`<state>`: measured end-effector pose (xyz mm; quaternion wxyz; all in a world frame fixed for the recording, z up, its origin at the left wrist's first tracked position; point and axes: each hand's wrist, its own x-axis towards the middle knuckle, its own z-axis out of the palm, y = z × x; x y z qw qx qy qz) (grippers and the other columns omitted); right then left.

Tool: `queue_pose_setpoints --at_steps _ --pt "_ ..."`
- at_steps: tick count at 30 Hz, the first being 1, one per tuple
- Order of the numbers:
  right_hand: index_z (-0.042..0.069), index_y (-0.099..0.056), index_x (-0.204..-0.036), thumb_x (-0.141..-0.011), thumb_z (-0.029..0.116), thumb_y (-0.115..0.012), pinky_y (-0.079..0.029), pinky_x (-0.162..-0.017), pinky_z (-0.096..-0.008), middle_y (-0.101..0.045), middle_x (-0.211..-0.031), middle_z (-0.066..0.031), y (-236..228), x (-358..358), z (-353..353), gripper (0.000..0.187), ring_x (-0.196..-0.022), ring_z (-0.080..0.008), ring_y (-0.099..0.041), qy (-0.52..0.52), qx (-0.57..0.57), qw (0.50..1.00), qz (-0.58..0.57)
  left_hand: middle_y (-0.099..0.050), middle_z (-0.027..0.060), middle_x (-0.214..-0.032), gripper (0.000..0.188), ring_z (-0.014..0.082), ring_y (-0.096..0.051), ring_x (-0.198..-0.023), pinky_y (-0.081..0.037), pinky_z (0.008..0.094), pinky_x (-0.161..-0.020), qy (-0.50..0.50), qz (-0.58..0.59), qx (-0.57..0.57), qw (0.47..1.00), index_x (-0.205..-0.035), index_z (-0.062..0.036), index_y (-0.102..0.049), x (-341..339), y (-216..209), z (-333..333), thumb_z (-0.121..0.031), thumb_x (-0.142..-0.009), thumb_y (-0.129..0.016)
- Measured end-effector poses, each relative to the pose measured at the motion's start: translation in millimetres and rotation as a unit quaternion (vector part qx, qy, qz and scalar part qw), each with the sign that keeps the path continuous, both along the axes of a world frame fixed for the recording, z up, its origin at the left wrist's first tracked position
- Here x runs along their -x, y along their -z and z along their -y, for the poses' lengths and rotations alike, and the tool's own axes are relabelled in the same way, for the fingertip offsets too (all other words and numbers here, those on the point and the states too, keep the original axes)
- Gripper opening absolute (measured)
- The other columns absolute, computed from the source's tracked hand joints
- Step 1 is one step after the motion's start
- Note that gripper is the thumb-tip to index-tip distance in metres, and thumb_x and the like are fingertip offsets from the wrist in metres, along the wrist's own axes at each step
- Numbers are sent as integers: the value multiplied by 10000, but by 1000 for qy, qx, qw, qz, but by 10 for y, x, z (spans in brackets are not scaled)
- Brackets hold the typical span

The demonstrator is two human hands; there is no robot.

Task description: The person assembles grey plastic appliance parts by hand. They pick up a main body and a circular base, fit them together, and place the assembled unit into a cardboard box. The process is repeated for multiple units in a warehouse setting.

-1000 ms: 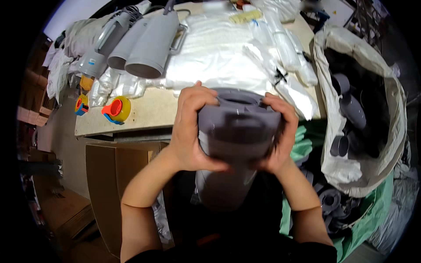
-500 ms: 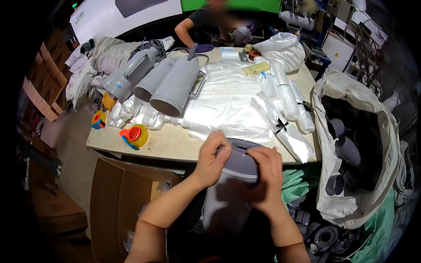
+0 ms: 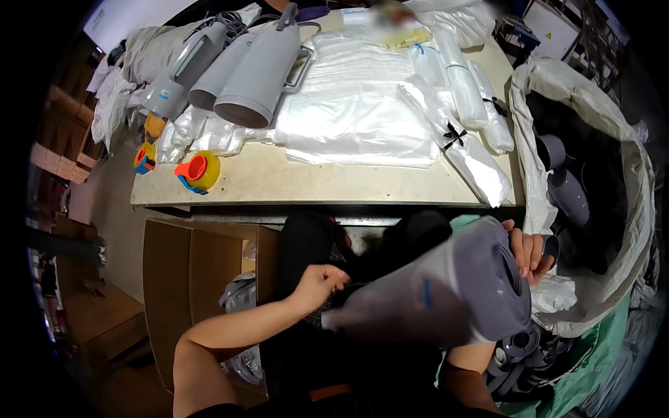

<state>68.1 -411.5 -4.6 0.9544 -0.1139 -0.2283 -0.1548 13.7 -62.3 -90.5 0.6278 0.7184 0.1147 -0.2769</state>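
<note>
A large grey tapered plastic housing (image 3: 411, 292) with a darker grey end cap (image 3: 491, 279) lies tilted over my lap. Its wide capped end points up and right, and its narrow end is at the lower left. My right hand (image 3: 527, 252) curls its fingers over the cap's outer rim; the thumb side is partly hidden behind the cap. Beside the narrow end, apart from the housing's wall, my left hand (image 3: 322, 285) is closed in a pinch. A dark thin bit shows at its fingertips, too unclear to name.
On the table (image 3: 258, 174) stand several grey housings (image 3: 254, 76), a yellow tape dispenser (image 3: 198, 171), stacked clear plastic bags (image 3: 355, 125) and rolled bags (image 3: 463, 90). A cardboard box (image 3: 167, 279) is at left. A white sack (image 3: 523, 125) of grey parts stands at right.
The housing has swung from upright to tilted, its capped end moving right. My left hand has come off the cap and moved down left; my right hand has shifted right. The view has tipped downward.
</note>
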Motion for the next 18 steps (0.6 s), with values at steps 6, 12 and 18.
queue_pose_setpoints --at_steps 6,12,18 --pt "199 -466 -713 -1010 345 -600 -186 -1238 -443 -550 -604 66 368 -329 90 357 -735 -107 -567 -84 -5 996 38 -619 112 -800 120 282 -596 -783 -459 388 -716 29 527 -208 824 -789 -36 -678 -1862 -178 770 -123 -854 -728" --pt "157 -492 -951 -1010 391 -572 -339 -985 -399 -482 -815 27 534 -601 207 254 -834 -113 -506 -155 -32 984 -76 -656 141 -923 157 341 -625 -946 -470 434 -854 12 413 -340 845 -904 -18 -701 -2798 362 874 -172 -894 -673" --pt "-7 -481 -1305 -962 202 -681 -590 -705 -381 -660 -977 -136 1028 -1065 -310 449 -829 -253 -673 -218 360 900 -110 -682 178 -951 201 368 -645 -877 -500 442 -785 21 380 -259 888 -871 6 -668 -2870 202 732 -156 -956 -587"
